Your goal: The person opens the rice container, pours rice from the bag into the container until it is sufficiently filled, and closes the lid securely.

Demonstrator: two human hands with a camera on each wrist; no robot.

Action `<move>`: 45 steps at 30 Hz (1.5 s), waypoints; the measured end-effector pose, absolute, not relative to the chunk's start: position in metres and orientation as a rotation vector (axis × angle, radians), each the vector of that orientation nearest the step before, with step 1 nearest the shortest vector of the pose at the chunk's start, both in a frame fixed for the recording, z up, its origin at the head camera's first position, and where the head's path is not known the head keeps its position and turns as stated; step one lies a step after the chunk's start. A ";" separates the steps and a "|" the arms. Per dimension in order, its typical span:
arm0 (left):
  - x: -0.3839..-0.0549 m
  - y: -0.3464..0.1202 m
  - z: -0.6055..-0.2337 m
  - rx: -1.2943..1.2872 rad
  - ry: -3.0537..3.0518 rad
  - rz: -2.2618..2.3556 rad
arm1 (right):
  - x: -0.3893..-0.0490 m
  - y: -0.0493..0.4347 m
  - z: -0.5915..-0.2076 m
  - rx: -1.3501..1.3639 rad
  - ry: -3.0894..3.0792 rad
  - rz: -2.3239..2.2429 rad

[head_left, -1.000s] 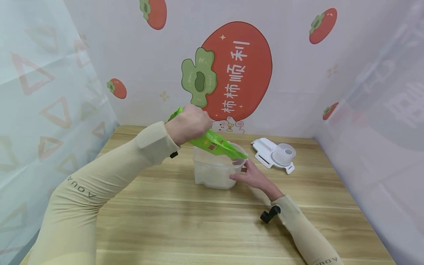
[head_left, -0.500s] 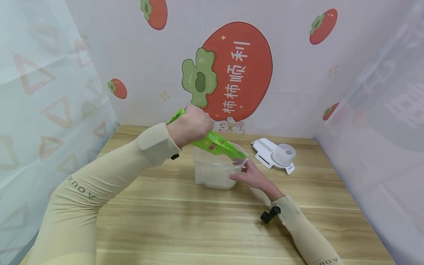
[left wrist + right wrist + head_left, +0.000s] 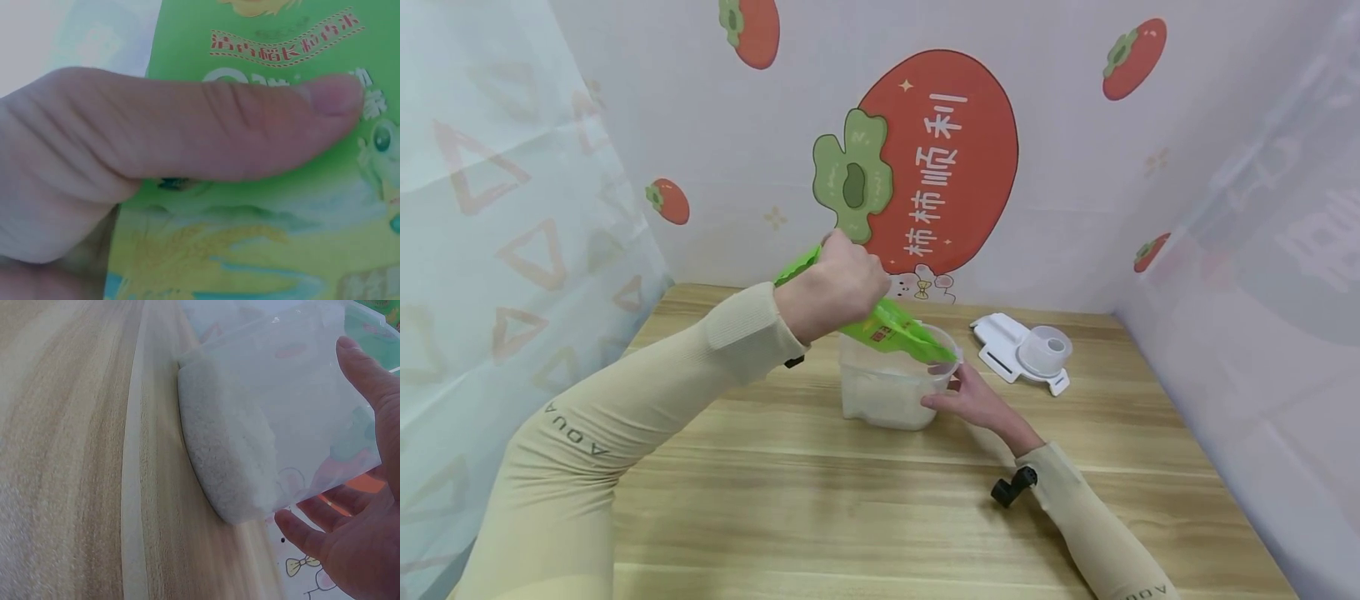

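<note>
Green printed plastic bag (image 3: 902, 335) slanted to the mouth of a translucent plastic tub (image 3: 880, 396), left hand (image 3: 838, 281) closed round it, right hand (image 3: 967, 397) clasping the tub widely: pouring, we judge, requiring a steady tilt.

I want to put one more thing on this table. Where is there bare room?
The widest bare patch of table lies in front of the translucent rice container, between the sleeves. Another lies between the white lid and right wall sheet. It is crowded at the container, which the right hand grips, the left hand holding the rice bag above.
</note>
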State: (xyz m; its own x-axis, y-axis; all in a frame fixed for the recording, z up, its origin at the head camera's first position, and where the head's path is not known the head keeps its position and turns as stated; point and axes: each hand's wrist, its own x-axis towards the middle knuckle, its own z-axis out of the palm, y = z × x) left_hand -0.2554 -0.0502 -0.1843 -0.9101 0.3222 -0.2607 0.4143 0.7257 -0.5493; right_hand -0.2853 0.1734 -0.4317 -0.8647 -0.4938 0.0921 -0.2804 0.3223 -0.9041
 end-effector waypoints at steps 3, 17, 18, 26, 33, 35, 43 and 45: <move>-0.254 -0.049 -0.183 0.598 2.785 -0.949 | -0.285 0.173 -0.431 -0.715 2.382 -1.564; -0.252 -0.051 -0.182 0.655 2.795 -0.911 | -0.284 0.172 -0.433 -0.695 2.394 -1.554; -0.252 -0.055 -0.182 0.672 2.812 -0.887 | -0.284 0.172 -0.433 -0.689 2.399 -1.552; -0.248 -0.104 -0.189 0.985 2.991 -0.438 | -0.284 0.172 -0.434 -0.689 2.423 -1.559; -0.253 -0.135 -0.201 0.902 2.904 -0.108 | -0.287 0.173 -0.437 -0.757 2.404 -1.604; -0.255 -0.143 -0.209 0.932 2.906 -0.016 | -0.287 0.173 -0.437 -0.763 2.402 -1.605; -0.251 -0.161 -0.236 0.985 2.867 0.279 | -0.287 0.173 -0.435 -0.776 2.400 -1.611; -0.250 -0.164 -0.241 0.952 2.848 0.350 | -0.287 0.173 -0.435 -0.769 2.398 -1.610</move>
